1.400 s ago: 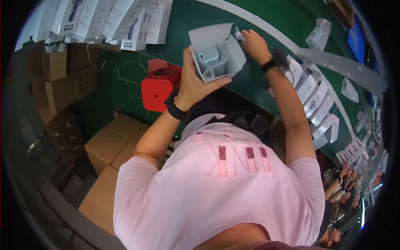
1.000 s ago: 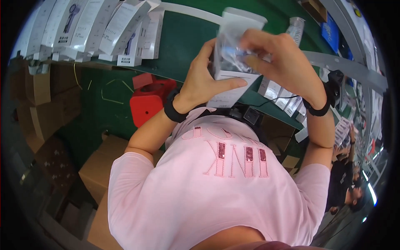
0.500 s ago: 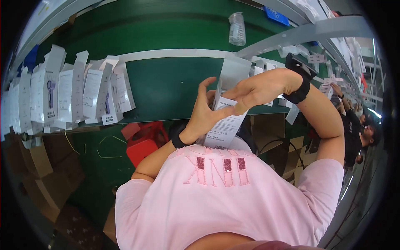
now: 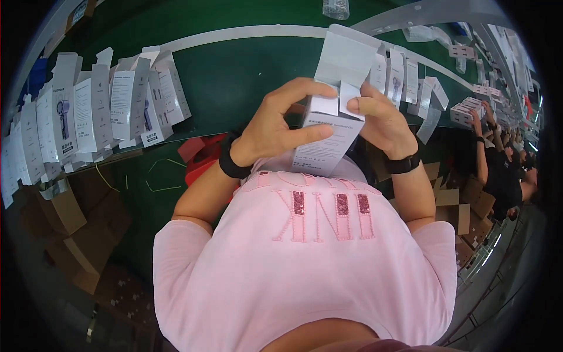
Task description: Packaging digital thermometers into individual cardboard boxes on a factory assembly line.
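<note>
White printed carton [image 4: 327, 144], held at the green table's [image 4: 234, 76] near edge, lid flap [image 4: 349, 56] raised. Left hand [image 4: 278, 123]: thumb and fingers clasp the carton, apparently steadying it. Right hand [image 4: 384, 120]: thumb pressed on side flap [image 4: 348, 92], apparently controlling its fold. Upright boxes [image 4: 126, 108]: table's left.

Brown cartons [image 4: 63, 214], red stool [image 4: 198, 169]
Cartons at lower left, stool left of centre, clear plastic pack [image 4: 336, 8] at top edge.

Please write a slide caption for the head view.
Left hand and right hand hold a white box, its large flap open.
</note>
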`<move>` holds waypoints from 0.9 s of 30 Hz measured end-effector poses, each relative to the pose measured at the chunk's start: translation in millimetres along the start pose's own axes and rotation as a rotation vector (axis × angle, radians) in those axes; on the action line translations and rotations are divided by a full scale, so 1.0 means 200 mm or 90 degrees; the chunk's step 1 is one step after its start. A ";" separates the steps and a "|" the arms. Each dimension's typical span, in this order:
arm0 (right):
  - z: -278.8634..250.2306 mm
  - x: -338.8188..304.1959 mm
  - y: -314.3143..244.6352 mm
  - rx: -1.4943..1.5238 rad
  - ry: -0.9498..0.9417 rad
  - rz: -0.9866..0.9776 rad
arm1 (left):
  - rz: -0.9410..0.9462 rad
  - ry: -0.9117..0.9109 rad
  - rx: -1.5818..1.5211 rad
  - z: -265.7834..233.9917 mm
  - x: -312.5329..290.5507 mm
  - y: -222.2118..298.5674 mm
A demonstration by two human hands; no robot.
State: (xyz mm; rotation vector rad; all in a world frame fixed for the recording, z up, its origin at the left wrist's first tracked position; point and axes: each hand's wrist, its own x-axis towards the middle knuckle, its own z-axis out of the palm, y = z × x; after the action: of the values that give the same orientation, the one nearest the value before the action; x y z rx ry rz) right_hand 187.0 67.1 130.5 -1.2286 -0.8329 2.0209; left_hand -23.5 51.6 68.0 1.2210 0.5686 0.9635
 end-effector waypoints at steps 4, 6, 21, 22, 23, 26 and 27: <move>-0.05 -0.02 -0.04 -0.243 -0.127 -0.273 | 0.000 0.029 0.002 0.01 0.01 -0.05; -0.01 -0.04 -0.02 -0.268 -0.115 -0.323 | 0.010 0.080 0.008 0.04 0.00 -0.08; 0.01 -0.14 -0.06 -0.644 0.079 -0.325 | -0.021 0.044 -0.094 0.07 0.09 -0.09; -0.03 -0.15 -0.04 -0.579 0.149 -0.248 | -0.044 0.008 -0.112 0.09 0.12 -0.09; -0.06 -0.17 -0.06 -0.579 0.154 -0.260 | -0.069 -0.027 -0.129 0.10 0.15 -0.09; -0.26 -0.27 -0.11 -0.434 0.168 -0.118 | -0.102 -0.067 -0.098 0.11 0.30 -0.09; -0.34 -0.35 -0.13 -0.413 0.258 -0.120 | -0.120 -0.051 -0.084 0.10 0.35 -0.11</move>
State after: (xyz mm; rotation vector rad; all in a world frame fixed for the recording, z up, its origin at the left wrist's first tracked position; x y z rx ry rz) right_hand 280.3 43.0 161.3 -1.7499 -1.3852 1.3093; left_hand 34.6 99.4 61.8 1.0641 0.5380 0.7771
